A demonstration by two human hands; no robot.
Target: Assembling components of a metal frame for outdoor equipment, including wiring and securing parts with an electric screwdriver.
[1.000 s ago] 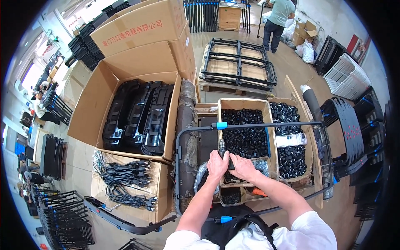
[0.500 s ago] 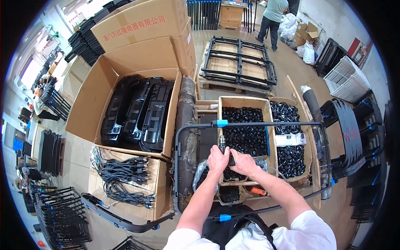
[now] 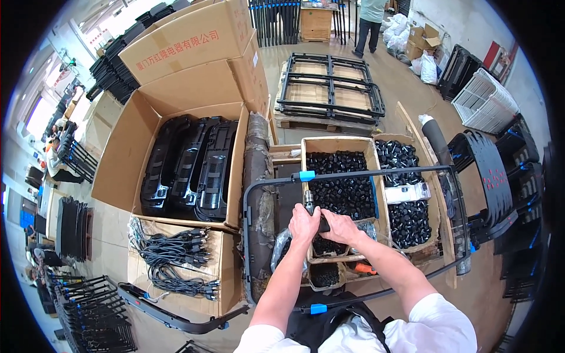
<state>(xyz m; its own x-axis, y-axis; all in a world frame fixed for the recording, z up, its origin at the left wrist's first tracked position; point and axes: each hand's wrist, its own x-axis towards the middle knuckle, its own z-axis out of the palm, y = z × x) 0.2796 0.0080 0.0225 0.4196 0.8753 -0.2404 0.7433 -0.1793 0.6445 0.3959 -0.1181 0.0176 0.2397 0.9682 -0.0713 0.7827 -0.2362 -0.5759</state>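
My left hand [image 3: 303,225] and my right hand [image 3: 341,229] meet at the middle, closed around a dark power drill [image 3: 309,203]. Its metal chuck points away from me; the palms and fingers hide most of its body. Around my forearms lies a large black rectangular tube frame [image 3: 376,173], with blue tape on its far and near bars. Beyond the drill, inside the frame's outline, a cardboard box [image 3: 304,154] holds many small black plastic caps [image 3: 340,182]. A smaller box of tiny black parts [image 3: 325,274] sits below my wrists, beside an orange-and-black tool [image 3: 365,268].
At the left, an open carton [image 3: 112,159] holds glossy black housings [image 3: 191,167]; bundled black cables [image 3: 176,253] lie on cardboard before it. A curved black bar [image 3: 170,315] sits nearer. Stacked frames [image 3: 329,85] rest on a pallet ahead. A person [image 3: 369,26] stands at the back.
The view has shifted slightly, so the surroundings appear a little further left. Both hands keep hold of the drill in nearly the same spot on the frame.
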